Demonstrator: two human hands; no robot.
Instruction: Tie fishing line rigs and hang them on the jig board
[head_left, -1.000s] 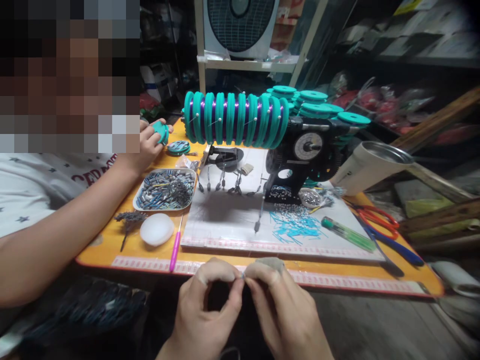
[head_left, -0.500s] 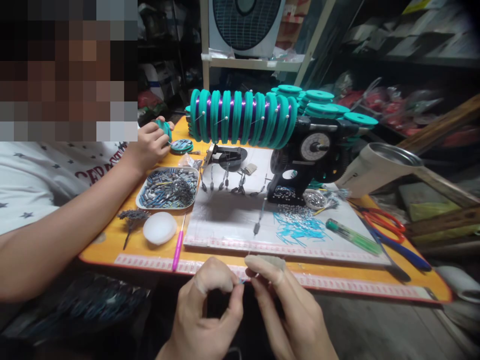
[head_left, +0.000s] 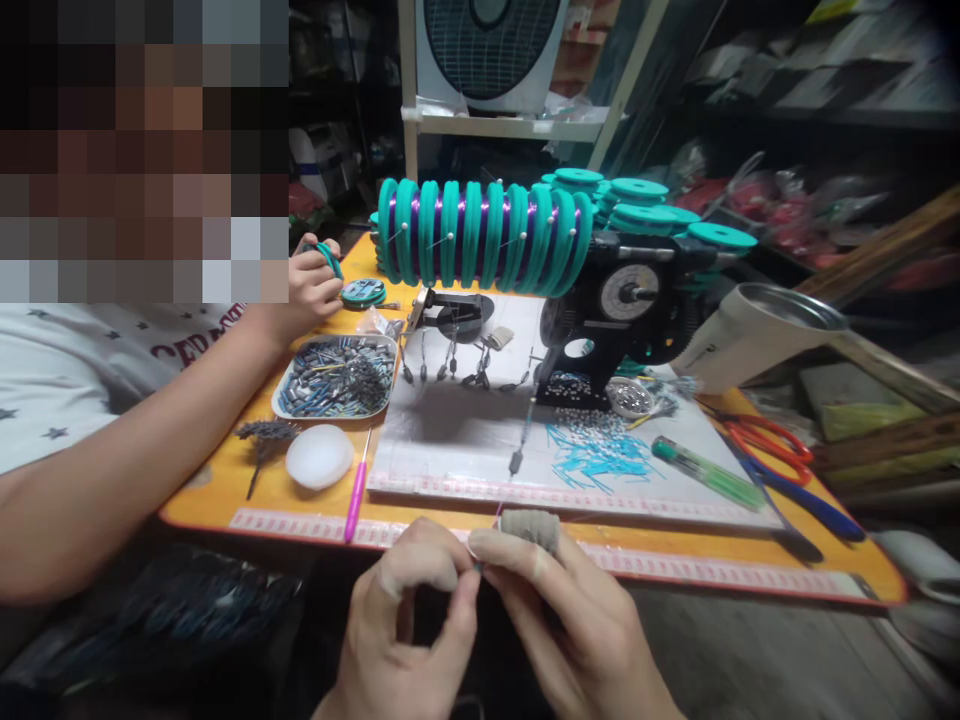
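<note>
Side by side at the table's front edge, my left hand and my right hand pinch with thumb and forefinger, their tips almost touching. A tiny blue piece shows at my left fingertips; its kind is too small to make out. What my right fingertips grip is hidden. Pale covers wrap both forefingers, and a grey cover sits on another right finger. A thin pinkish line rises beside my right fingers. Beyond them, a dark grey weight hangs on a thread over the white board.
A black machine carries a row of teal spools. Around it lie blue strips, a green-capped tube, red-handled scissors, a magenta-handled tool and a tray of small parts. A co-worker's arm reaches in from the left.
My right hand has turned and shifted slightly left, bringing the grey-covered finger up into view. Less of the blue piece shows. The hanging weight has swung slightly right.
</note>
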